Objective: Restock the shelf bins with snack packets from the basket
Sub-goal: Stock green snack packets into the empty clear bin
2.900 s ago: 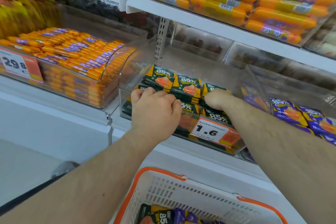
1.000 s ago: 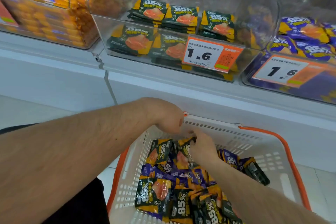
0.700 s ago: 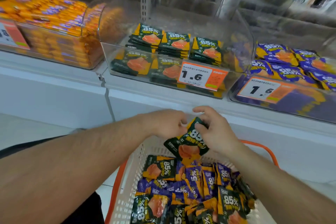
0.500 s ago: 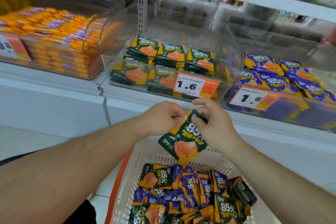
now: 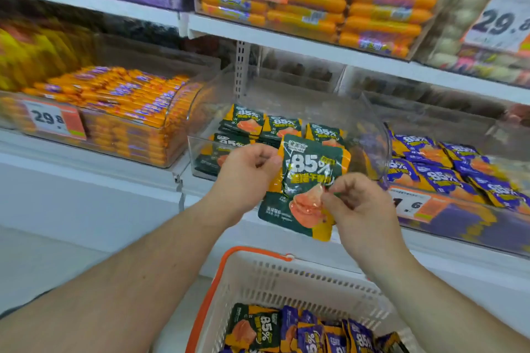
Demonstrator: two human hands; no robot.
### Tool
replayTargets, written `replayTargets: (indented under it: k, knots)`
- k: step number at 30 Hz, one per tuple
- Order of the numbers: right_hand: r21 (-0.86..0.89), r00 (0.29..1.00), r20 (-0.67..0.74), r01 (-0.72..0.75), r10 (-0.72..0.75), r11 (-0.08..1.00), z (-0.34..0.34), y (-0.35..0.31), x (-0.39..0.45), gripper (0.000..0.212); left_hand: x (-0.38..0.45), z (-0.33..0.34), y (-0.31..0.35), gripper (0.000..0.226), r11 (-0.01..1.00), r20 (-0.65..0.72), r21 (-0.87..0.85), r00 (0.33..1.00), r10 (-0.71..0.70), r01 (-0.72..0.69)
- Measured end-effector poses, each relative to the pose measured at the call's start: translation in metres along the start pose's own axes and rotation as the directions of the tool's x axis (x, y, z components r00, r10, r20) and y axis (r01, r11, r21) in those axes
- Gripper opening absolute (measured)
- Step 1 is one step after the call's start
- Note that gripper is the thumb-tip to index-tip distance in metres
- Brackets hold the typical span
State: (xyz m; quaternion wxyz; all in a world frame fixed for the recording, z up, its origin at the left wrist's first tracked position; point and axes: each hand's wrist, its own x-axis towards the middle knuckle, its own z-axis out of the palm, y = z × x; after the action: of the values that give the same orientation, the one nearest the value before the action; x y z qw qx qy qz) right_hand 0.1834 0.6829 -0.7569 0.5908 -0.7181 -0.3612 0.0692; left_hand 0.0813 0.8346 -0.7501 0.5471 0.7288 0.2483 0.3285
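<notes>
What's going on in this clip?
A person is restocking a snack shelf. Both hands hold one green packet up in front of the clear bin that holds matching green packets: the left hand pinches its upper left edge, the right hand its lower right. It is not in the bin yet. The basket below holds more green and purple packets; purple ones fill the bin to the right.

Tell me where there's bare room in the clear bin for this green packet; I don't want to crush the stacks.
The clear bin has bare floor behind the three green stacks, toward its back wall, and at its right side beside the curved wall. The front is crowded with green packets. The purple bin and the basket look full.
</notes>
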Motion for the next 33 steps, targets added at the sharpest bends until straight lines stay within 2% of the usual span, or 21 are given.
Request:
replayTargets:
  k: [2,3,4,6,8,10,13,15,18,20,23,26,27,30,31,33]
  knots:
    - [0.016,0.999,-0.052,0.012,-0.011,1.0,0.006,-0.017,0.022,0.031,0.007,-0.012,0.004,0.024,0.983,-0.181,0.152,0.975,0.131,-0.104]
    - [0.022,0.995,-0.099,0.011,-0.009,1.0,0.009,-0.025,0.037,0.028,0.01,-0.02,0.008,0.023,0.951,-0.252,0.261,0.94,0.231,-0.164]
    - [0.03,0.99,-0.141,0.008,-0.004,1.0,0.014,-0.033,0.052,0.026,0.012,-0.028,0.011,0.02,0.913,-0.296,0.35,0.9,0.321,-0.21]
    - [0.013,0.985,-0.168,-0.028,0.03,1.0,0.028,-0.039,0.084,0.024,0.02,-0.044,0.008,0.015,0.851,-0.335,0.476,0.85,0.407,-0.22]
    - [-0.055,0.987,-0.121,-0.11,0.102,0.992,0.051,-0.036,0.112,0.024,0.029,-0.055,-0.003,0.018,0.793,-0.349,0.586,0.831,0.433,-0.167]
    - [-0.164,0.98,-0.065,-0.196,0.187,0.967,0.077,-0.031,0.132,0.025,0.034,-0.06,-0.015,0.036,0.732,-0.314,0.669,0.844,0.434,-0.128]
    - [-0.313,0.953,0.115,-0.234,0.282,0.92,0.107,-0.031,0.146,0.022,0.029,-0.059,-0.017,0.06,0.668,-0.221,0.744,0.932,0.286,-0.028]
    - [-0.417,0.917,0.245,-0.194,0.315,0.888,0.121,-0.036,0.15,0.009,0.024,-0.057,-0.023,0.064,0.6,-0.161,0.8,0.966,0.203,0.007]
    - [-0.512,0.859,0.379,-0.116,0.345,0.851,0.136,-0.04,0.149,0.032,0.022,-0.057,-0.027,0.066,0.494,-0.085,0.868,0.994,0.075,0.037]
    - [-0.632,0.818,0.444,-0.002,0.365,0.775,0.142,-0.041,0.147,0.041,0.02,-0.057,-0.025,0.072,0.477,-0.066,0.876,0.998,-0.015,0.065]
    - [-0.781,0.802,0.462,0.167,0.377,0.602,0.146,-0.045,0.142,0.041,0.019,-0.055,-0.023,0.075,0.477,-0.059,0.876,0.998,-0.036,0.069]
    - [-0.775,0.741,0.516,0.188,0.43,0.604,0.148,-0.039,0.144,0.049,0.019,-0.055,-0.022,0.076,0.464,-0.052,0.883,0.997,-0.057,0.072]
    - [-0.783,0.725,0.528,0.212,0.443,0.585,0.149,-0.038,0.145,0.053,0.019,-0.055,-0.022,0.075,0.463,-0.048,0.884,0.997,-0.055,0.068]
    - [-0.824,0.704,0.559,0.409,0.439,0.392,0.151,-0.041,0.149,0.056,0.018,-0.053,-0.021,0.066,0.486,-0.076,0.872,0.997,0.007,0.063]
    - [-0.815,0.696,0.575,0.444,0.429,0.371,0.151,-0.042,0.15,0.054,0.017,-0.051,-0.021,0.06,0.5,-0.097,0.864,0.994,0.056,0.057]
    - [-0.799,0.712,0.59,0.446,0.382,0.403,0.151,-0.036,0.153,0.044,0.013,-0.049,-0.018,0.049,0.53,-0.151,0.848,0.966,0.211,0.017]
